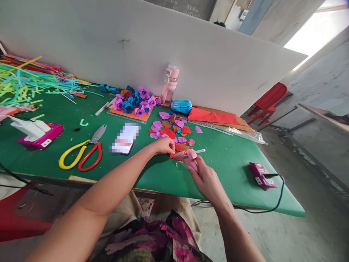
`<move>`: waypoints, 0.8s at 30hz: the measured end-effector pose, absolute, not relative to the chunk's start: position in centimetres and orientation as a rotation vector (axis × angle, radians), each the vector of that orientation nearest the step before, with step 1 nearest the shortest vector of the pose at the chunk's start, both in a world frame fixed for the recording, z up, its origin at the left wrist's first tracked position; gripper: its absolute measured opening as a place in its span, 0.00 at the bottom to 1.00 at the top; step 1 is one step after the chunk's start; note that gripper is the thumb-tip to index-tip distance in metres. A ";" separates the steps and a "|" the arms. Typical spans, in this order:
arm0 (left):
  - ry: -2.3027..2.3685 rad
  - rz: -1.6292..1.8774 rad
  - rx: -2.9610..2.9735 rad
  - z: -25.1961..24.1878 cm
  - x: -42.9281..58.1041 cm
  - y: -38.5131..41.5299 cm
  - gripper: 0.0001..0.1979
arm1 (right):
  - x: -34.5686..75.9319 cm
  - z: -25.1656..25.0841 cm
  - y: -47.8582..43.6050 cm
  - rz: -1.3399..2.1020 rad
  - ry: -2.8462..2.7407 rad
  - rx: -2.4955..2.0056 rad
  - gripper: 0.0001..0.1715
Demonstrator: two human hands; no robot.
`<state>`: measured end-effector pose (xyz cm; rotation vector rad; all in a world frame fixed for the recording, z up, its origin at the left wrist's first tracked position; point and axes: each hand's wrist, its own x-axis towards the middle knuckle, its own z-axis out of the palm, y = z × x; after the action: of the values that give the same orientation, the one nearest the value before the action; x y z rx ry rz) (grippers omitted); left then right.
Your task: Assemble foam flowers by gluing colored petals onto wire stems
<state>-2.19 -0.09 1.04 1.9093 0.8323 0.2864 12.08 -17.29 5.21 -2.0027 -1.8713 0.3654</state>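
A person works at a green counter (231, 156), both bare hands over it, near the middle of its near edge. The step in hand appears to be gluing: the right hand (206, 177) holds a pink glue gun (192, 155), its grip wrapped around the handle, with a pale glue stick (201, 150) poking out of the back and the nozzle aimed left. The left hand (164, 145) has its grip closed at the fingertips, pinching a small red piece (172, 157) right by the nozzle; the fingers cover much of it, so its exact shape, and whether the nozzle touches it, is hard to tell. The next move probably calls for a steady pinch and a light squeeze of the trigger, fingertips kept clear of the hot tip. The red piece looks thin and bright, like the loose petals (167, 132) scattered just beyond the hands in purple, red, brown and blue, flat and rounded, some overlapping. Towards the counter's far edge, left of the petals, purple and blue flowers (133, 102) sit clustered on an orange sheet (140, 115).
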 end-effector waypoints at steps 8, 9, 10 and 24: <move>0.845 0.271 1.931 0.8 -2.1 0.0 0.03 | 12.0 5.3 -17.3 0.357 -1.856 -2.026 0.17; 0.843 0.271 1.931 0.9 -2.1 0.0 0.04 | 12.0 5.3 -17.3 0.356 -1.858 -2.028 0.17; 0.840 0.270 1.930 0.9 -2.1 0.0 0.04 | 12.0 5.3 -17.3 0.358 -1.862 -2.030 0.17; 0.844 0.264 1.925 1.0 -2.2 0.0 0.01 | 12.3 5.5 -17.4 0.315 -1.865 -2.041 0.16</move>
<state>-2.16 -0.02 0.98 1.9249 0.8442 0.2637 12.33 -17.41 5.49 -2.0408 -1.8652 0.3149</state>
